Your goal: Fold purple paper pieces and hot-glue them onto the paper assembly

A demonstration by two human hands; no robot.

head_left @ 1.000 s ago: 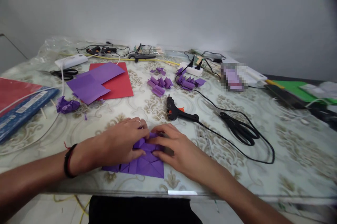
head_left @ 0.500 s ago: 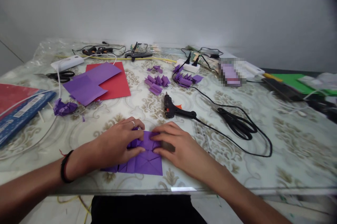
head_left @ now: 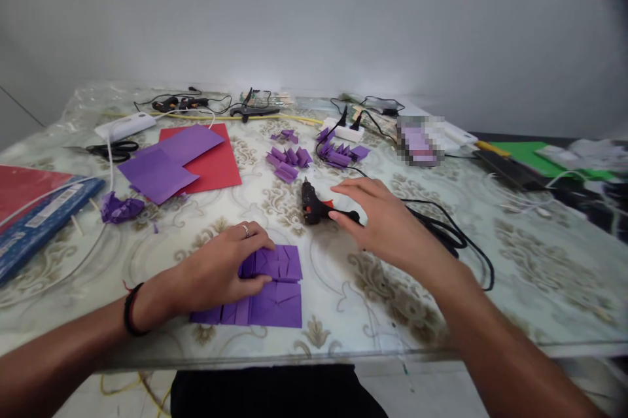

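My left hand (head_left: 223, 267) presses on a folded purple paper piece (head_left: 277, 305) near the table's front edge, thumb and fingers bent over it. The paper has crossing creases and a slit between its upper and lower halves; its left part is partly hidden under the hand. My right hand (head_left: 387, 216) is at the handle of a black glue gun (head_left: 311, 205) with an orange trigger, its fingers apart around it and not closed. The gun lies on the table, nozzle pointing away from me. Black-handled scissors (head_left: 439, 231) lie partly hidden behind my right hand.
Behind the glue gun lie rolled purple paper pieces (head_left: 289, 159) and a white power strip (head_left: 343, 129). To the left are flat purple sheets (head_left: 161, 173) on a red sheet (head_left: 220, 166), crumpled purple paper (head_left: 120, 208) and a blue package (head_left: 44, 218). The gun's cord loops right.
My right hand has left the purple paper and moved up and right to the glue gun's handle. My left hand stays on the paper. The view has shifted slightly.
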